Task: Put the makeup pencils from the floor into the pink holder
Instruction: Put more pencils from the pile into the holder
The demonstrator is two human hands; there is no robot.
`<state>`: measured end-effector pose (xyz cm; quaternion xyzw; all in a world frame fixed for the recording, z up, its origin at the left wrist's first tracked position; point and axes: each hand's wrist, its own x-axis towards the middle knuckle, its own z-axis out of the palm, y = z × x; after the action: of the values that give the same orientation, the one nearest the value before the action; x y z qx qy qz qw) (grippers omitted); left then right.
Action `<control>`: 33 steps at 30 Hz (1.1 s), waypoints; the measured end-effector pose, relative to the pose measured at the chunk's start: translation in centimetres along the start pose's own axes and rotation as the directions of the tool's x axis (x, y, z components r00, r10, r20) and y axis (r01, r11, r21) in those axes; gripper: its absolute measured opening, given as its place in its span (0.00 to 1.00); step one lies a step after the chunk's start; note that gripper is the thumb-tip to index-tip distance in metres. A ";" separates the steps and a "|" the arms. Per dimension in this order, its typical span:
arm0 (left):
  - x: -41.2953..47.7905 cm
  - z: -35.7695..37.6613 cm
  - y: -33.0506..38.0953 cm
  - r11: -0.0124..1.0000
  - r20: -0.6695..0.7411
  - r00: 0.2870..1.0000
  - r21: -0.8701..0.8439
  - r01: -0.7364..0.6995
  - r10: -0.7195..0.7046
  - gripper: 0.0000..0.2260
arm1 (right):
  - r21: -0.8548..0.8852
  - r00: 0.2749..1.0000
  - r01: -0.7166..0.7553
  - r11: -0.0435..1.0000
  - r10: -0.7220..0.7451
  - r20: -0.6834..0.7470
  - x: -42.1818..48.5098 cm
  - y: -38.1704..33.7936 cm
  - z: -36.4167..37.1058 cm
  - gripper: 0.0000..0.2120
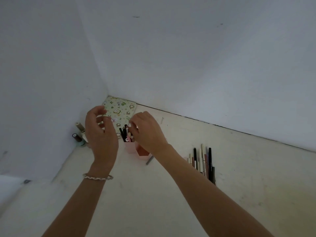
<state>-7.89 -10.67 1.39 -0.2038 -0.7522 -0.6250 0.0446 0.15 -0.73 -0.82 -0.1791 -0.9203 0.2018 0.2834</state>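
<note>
Few bottles (79, 136) by wall (42, 82) | L hand (100, 132) loose, empty | R hand (147, 132) over holder (130, 148); grip unclear

Pale floor (153, 194) at a wall corner.
On it stands a pink holder (130, 149), a grey pencil (150, 159) just beside its base; makeup pencils (203, 161) lie rowed at right, nail polish bottles (79, 136) stand left, and a patterned pad (119, 108) fills the corner.

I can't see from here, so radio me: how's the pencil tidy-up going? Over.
Left hand open, empty. Right hand at standing pencils in pink holder, grip unclear. Row of pencils on floor, one grey pencil by holder. Nothing blocking.
</note>
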 end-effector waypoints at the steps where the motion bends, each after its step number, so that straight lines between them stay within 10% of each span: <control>1: 0.0 0.0 0.1 1.000 0.000 1.000 -0.001 0.003 -0.003 0.14 | -0.009 1.000 -0.009 1.000 0.009 0.023 -0.6 0.3 0.3 0.08; 5: -1.5 1.0 0.9 0.998 0.040 0.998 0.000 -0.057 0.057 0.12 | 0.138 0.973 -0.170 0.976 0.188 -0.131 -2.0 1.6 -0.4 0.15; 9: -5.7 5.2 1.3 0.967 0.410 0.896 0.104 -0.232 0.171 0.12 | 0.317 0.813 -0.369 0.874 0.469 -0.346 -2.3 4.5 -3.4 0.16; 14: -10.6 10.9 -1.4 0.654 0.830 0.557 0.442 -0.613 -0.039 0.16 | 0.388 0.701 -0.523 0.758 0.642 -0.310 -4.2 8.1 -6.1 0.16; 20: -11.6 12.3 -4.2 0.352 0.848 0.500 0.529 -0.772 -0.179 0.21 | 0.315 0.691 -0.618 0.720 0.689 -0.217 -7.7 10.5 -7.5 0.11; 24: -10.7 12.4 -4.3 0.439 0.889 0.437 0.449 -0.778 -0.135 0.29 | 0.106 0.676 -0.729 0.676 0.736 -0.037 -9.7 11.1 -7.8 0.10; 28: -8.8 13.3 -0.9 0.819 0.808 0.588 0.360 -0.447 -0.034 0.31 | -0.285 0.613 -0.703 0.652 0.758 0.221 -11.3 10.8 -7.3 0.06; 33: -8.1 12.2 1.8 0.940 0.700 0.709 0.178 -0.292 0.088 0.26 | -0.515 0.605 -0.563 0.646 0.747 0.276 -13.0 9.6 -4.3 0.18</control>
<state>2.49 -0.76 -2.21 -0.4875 -0.7696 -0.3871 -0.1421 14.86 2.84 -7.95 -0.5072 -0.8449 0.1490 -0.0824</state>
